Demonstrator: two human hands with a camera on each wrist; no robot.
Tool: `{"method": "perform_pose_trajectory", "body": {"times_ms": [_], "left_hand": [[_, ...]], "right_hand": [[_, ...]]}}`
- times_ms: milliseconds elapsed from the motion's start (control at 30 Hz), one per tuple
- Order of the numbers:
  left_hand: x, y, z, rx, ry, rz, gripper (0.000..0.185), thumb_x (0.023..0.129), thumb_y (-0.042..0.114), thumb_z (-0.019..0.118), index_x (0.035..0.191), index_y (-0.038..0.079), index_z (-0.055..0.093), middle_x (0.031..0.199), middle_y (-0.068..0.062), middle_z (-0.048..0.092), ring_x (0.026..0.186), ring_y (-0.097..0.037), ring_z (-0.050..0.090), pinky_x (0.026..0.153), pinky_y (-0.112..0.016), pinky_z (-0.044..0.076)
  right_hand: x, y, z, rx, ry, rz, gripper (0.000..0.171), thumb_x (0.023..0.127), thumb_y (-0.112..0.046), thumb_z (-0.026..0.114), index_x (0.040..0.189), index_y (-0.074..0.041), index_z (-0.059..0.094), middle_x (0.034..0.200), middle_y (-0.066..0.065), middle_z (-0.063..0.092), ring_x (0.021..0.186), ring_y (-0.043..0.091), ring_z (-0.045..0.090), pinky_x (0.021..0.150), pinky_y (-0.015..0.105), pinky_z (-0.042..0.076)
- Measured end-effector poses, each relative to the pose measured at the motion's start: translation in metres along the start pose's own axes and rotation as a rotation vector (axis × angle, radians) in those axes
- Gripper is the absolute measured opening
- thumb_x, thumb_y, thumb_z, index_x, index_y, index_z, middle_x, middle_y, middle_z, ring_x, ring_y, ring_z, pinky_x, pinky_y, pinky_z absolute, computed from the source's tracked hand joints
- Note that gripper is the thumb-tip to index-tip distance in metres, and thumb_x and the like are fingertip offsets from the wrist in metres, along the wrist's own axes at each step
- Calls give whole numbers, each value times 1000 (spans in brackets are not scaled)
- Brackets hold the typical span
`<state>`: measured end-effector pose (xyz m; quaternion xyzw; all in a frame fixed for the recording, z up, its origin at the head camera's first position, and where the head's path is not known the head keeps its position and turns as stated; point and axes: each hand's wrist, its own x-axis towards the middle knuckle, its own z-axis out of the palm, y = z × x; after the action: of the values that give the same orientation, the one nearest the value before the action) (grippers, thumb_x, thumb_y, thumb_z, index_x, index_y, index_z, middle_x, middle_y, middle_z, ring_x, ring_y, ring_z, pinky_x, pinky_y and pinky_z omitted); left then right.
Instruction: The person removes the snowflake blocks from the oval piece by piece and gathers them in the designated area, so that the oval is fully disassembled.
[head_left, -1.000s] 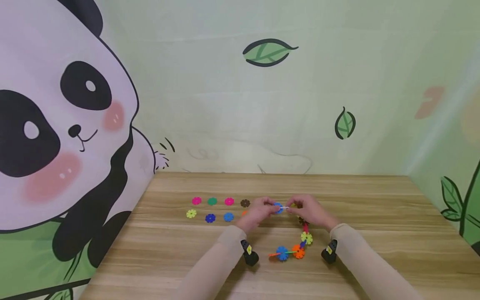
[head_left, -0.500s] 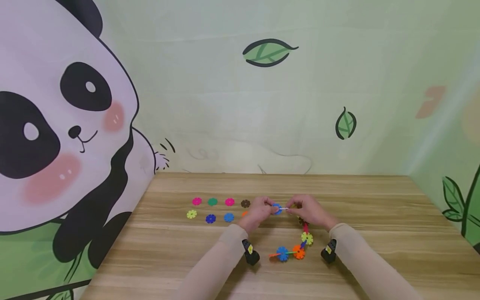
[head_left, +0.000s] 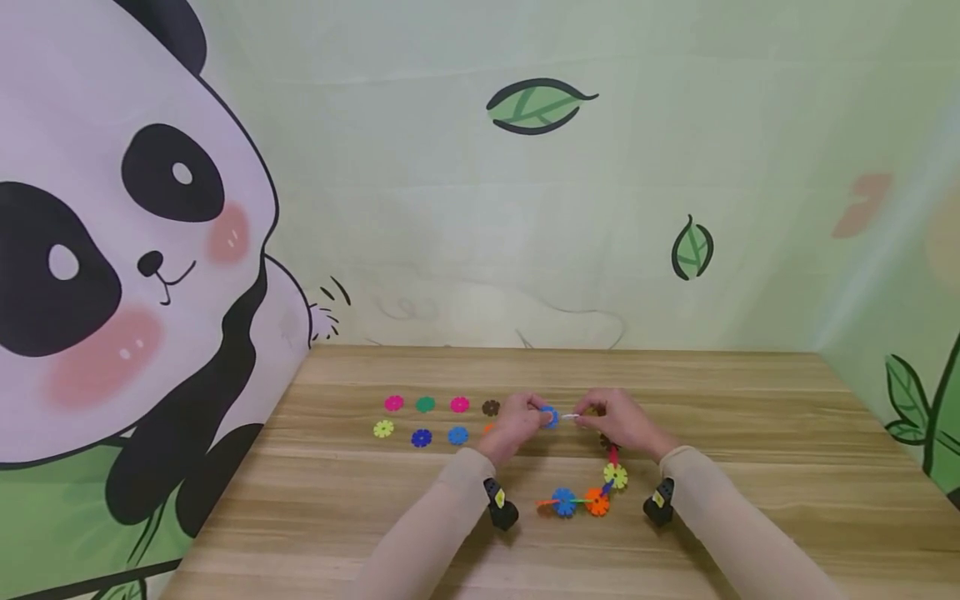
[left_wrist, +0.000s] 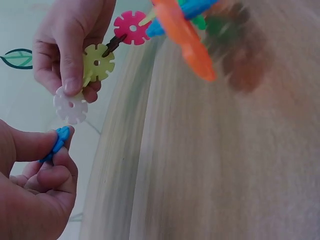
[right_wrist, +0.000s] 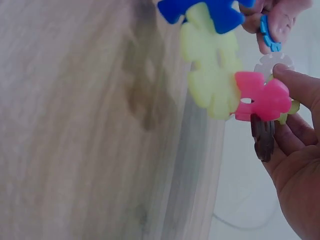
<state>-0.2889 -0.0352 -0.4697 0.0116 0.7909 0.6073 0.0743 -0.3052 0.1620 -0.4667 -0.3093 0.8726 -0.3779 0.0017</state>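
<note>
Between thumb and fingers, my left hand (head_left: 517, 425) pinches a blue notched plastic disc (left_wrist: 56, 144). My right hand (head_left: 615, 417) grips the end of a chain of interlocked discs, its thumb on the white disc (left_wrist: 71, 106). The blue disc faces the white disc's edge, with a small gap between them in the head view. From the white disc the chain runs through yellow-green, brown (right_wrist: 262, 137), pink (right_wrist: 262, 97) and yellow (head_left: 615, 476) discs. It curves on to dark blue, orange (head_left: 597, 502), green, blue (head_left: 564, 502) and orange pieces near my wrists.
Loose discs lie in two rows left of my hands, among them pink (head_left: 393, 403), green (head_left: 425, 404), brown (head_left: 491, 407), yellow (head_left: 383, 428) and dark blue (head_left: 422, 437). An orange one is partly hidden by my left hand. A printed cloth backdrop (head_left: 420, 208) rises behind the wooden table (head_left: 300, 517).
The blue disc in my left hand has shifted slightly left, away from the white disc it met earlier. The chain's hanging part has swung a little. My right hand stays nearly still.
</note>
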Motion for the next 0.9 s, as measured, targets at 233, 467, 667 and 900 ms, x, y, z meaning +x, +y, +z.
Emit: {"method": "perform_pose_trajectory", "body": {"times_ms": [233,467,667,900], "left_hand": [[2,-2,-10,4,8,35,9,84,2,67,87,-2,60,81,-6,62,72,-15,52,61,-26,43],[8,-7,-21,-55,8,28,15,83,4,69,94,-2,61,82,-7,66,73,-14,62,75,-38,52],[12,-7,-32,-116,7,-10,18,82,-2,68,98,-6,62,85,-10,66,76,-19,65,77,-38,54],[14,-3,-46,-137,-8,-49,23,85,-5,65,107,-8,60,94,-16,61,87,-29,65,84,-39,52]], "right_hand": [[-1,0,-2,-4,-11,21,5,86,-9,69,89,-6,71,79,-5,61,65,13,46,56,24,40],[-3,-2,-4,-25,1,11,4,86,-9,69,88,-6,71,76,-6,59,64,13,44,56,25,38],[-4,-2,-5,-37,-7,25,5,86,-9,69,89,-6,71,72,-6,57,61,12,43,53,24,37],[-5,-2,-7,-20,-11,36,5,86,-8,68,90,-5,71,78,-4,61,64,13,44,54,24,38]]}}
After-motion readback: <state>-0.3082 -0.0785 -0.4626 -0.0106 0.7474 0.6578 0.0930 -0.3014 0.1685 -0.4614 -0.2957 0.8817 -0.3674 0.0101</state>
